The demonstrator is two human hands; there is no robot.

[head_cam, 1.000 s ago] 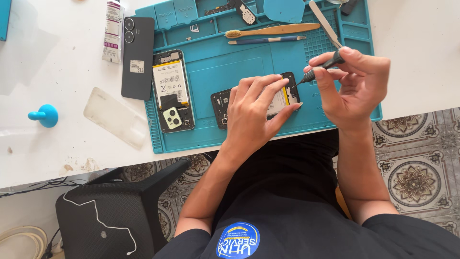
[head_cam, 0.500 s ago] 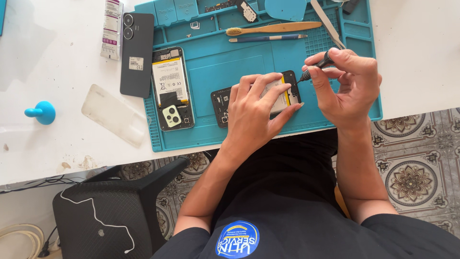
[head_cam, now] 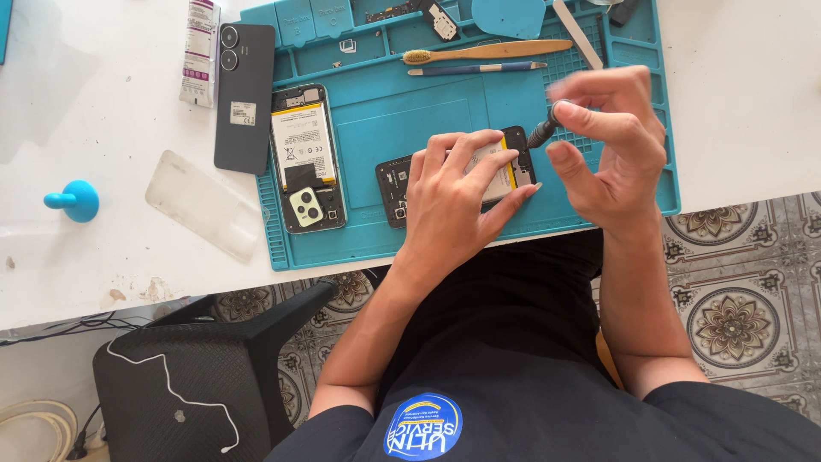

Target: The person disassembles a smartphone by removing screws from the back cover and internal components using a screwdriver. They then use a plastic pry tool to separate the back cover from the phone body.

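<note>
My left hand point(head_cam: 457, 201) lies flat on an opened black phone point(head_cam: 395, 184) at the near edge of a teal work mat point(head_cam: 385, 111), pinning it down. Only the phone's left end and top right corner show past my fingers. My right hand point(head_cam: 611, 141) pinches a small dark screwdriver point(head_cam: 542, 133) between thumb and fingertips. Its tip rests at the phone's top right corner. The upper fingers of that hand are blurred.
A second opened phone point(head_cam: 306, 158) with a white battery lies at the mat's left edge, beside a black back cover point(head_cam: 245, 96), a tube point(head_cam: 199, 51), a clear case point(head_cam: 205, 205) and a blue suction cup point(head_cam: 75, 201). A brush point(head_cam: 487, 51) and pen-like tool point(head_cam: 475, 68) lie farther back. A black chair point(head_cam: 205, 368) stands below the table.
My right hand's fingers have shifted around the screwdriver and now blur; the tool stays at the phone's corner. My left hand has kept its place on the phone.
</note>
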